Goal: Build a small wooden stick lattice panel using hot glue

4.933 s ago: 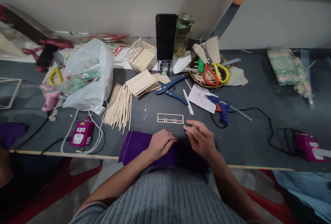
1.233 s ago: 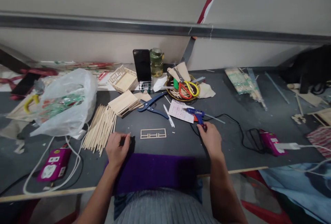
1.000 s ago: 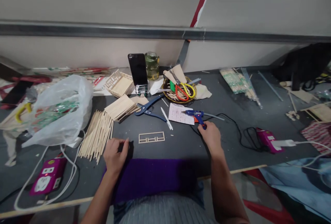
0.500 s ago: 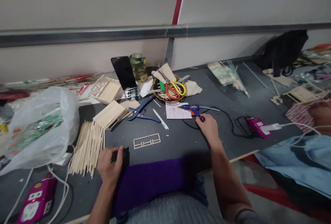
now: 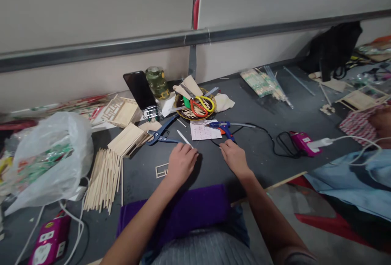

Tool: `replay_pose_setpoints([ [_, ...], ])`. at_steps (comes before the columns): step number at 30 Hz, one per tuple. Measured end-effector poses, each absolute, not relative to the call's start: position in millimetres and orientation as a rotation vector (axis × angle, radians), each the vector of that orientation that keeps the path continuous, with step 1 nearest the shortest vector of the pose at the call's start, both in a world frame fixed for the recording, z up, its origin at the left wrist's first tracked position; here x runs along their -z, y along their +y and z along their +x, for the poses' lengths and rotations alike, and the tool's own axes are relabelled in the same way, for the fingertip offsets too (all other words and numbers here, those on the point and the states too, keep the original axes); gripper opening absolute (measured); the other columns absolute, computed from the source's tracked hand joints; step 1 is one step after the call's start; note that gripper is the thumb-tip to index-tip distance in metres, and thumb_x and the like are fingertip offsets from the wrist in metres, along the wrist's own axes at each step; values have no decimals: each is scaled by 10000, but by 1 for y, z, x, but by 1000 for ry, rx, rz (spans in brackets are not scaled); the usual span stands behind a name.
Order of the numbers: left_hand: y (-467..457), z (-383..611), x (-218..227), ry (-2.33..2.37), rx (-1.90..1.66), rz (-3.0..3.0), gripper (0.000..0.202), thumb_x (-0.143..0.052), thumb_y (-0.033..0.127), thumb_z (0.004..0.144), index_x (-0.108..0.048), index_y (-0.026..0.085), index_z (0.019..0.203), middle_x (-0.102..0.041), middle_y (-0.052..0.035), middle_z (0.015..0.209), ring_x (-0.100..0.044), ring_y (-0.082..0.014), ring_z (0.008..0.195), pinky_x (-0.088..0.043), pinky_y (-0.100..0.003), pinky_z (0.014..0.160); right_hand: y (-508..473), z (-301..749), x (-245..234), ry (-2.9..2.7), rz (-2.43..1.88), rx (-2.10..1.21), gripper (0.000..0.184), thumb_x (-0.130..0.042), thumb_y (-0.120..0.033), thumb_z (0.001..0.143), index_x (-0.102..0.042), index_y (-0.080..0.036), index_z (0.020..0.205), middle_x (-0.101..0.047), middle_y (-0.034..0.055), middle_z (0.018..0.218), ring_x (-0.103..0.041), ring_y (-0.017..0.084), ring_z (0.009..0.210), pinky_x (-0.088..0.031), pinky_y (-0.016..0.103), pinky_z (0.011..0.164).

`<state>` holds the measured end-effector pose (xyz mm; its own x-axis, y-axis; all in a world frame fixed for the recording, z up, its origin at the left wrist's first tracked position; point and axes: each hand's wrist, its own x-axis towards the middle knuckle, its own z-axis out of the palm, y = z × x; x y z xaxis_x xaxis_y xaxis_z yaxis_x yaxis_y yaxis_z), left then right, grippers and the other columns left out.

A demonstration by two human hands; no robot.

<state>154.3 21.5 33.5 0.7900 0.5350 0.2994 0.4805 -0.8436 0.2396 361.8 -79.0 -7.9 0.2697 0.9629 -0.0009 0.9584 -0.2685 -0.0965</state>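
My left hand (image 5: 182,161) is over the lower end of a white pen (image 5: 184,138), its fingers curled together. Whatever they may hold is hidden. Beneath that hand and wrist, a small wooden stick frame (image 5: 161,171) is partly covered, with only its left end showing. My right hand (image 5: 234,155) is closed just below the handle of a blue glue gun (image 5: 224,126); its fingertips are bunched, and I cannot make out anything in them. The glue gun rests on a printed paper sheet (image 5: 203,131). Blue-handled cutters (image 5: 160,135) lie open to the left of the pen.
Thin wooden sticks (image 5: 104,179) and a plastic bag (image 5: 55,151) are at left. A basket (image 5: 187,115) with scissors (image 5: 201,106) stands behind, beside a phone (image 5: 139,89) and a green jar (image 5: 158,82). Purple power strips (image 5: 50,238) trail cords. Another person's sleeve (image 5: 363,128) is at right.
My left hand has moved right and forward from beside the sticks to the pen, covering part of the stick frame. My right hand has drawn slightly back from the glue gun handle.
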Motion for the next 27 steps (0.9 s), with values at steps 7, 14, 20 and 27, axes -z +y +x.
replay_pose_setpoints([
  [7, 40, 225, -12, 796, -121, 2961, 161, -547, 113, 905, -699, 138, 857, -651, -135, 881, -530, -277, 936, -393, -389, 710, -90, 382, -11, -1951, -2513, -219, 230, -453, -180, 964, -672, -165, 895, -639, 89, 951, -588, 160, 853, -337, 254, 622],
  [14, 38, 234, -4, 781, -114, 2948, 142, -557, 109, 906, -689, 128, 855, -648, -146, 876, -539, -279, 922, -365, -385, 700, -116, 425, -34, -1933, -2741, -443, 210, -517, -69, 853, -687, -176, 792, -664, 107, 882, -643, 174, 789, -369, 255, 600],
  [20, 29, 245, -3, 738, -116, 2952, 149, -550, 116, 915, -673, 121, 831, -649, -122, 870, -544, -249, 923, -360, -358, 707, -120, 432, -43, -1846, -2895, -513, 219, -503, -166, 899, -699, -170, 803, -695, 125, 830, -669, 210, 699, -308, 268, 525],
  [27, 13, 175, -13, 827, -573, 2857, 217, -451, 206, 978, -657, 146, 1006, -621, -80, 789, -525, -206, 764, -380, -331, 663, -71, 347, -56, -1986, -2298, -201, 315, -393, -322, 1004, -688, -213, 988, -738, 77, 909, -661, 164, 731, -293, 263, 564],
])
